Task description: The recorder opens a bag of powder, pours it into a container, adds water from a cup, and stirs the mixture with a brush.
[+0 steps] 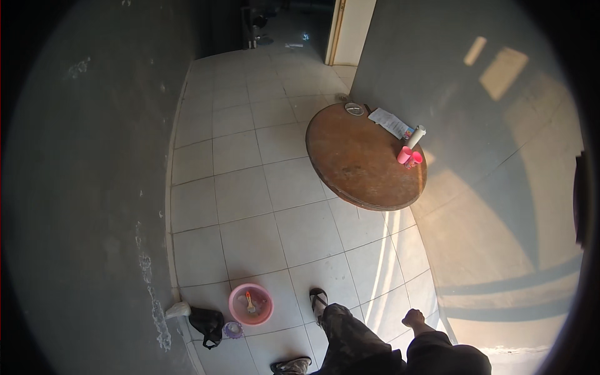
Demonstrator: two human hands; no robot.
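My right hand [412,317] hangs low at the right, below a dark sleeve, with its fingers curled in and nothing showing in them. It touches nothing and is above the tiled floor. My left hand is out of view. To the left of my sandalled foot [318,299] stands a pink basin [233,304], apart from my hand. In it lies a brush [251,304] with an orange handle. A small purple tub [233,330] with pale contents sits beside the basin, next to a black bag [206,325].
A round brown table [350,169] stands ahead by the right wall, bearing papers [389,122], pink cups [405,155], a pale cylinder [416,135] and a round dish [354,109]. Grey walls flank the tiles. A whitish bundle [178,309] lies by the left wall. A doorway [294,37] is far ahead.
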